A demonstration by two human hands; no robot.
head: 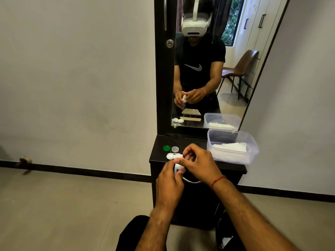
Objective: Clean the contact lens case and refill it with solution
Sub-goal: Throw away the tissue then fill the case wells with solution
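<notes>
Low in the middle of the frame we've got the solution bottle in both hands. Our left hand is wrapped around its body, and our right hand is curled over the top, fingers pinching the cap end. The lens case sits on the dark table just above our hands, partly hidden by the right one. A green cap and a clear cap lie side by side just above it. At right, a plastic box holds white tissues.
</notes>
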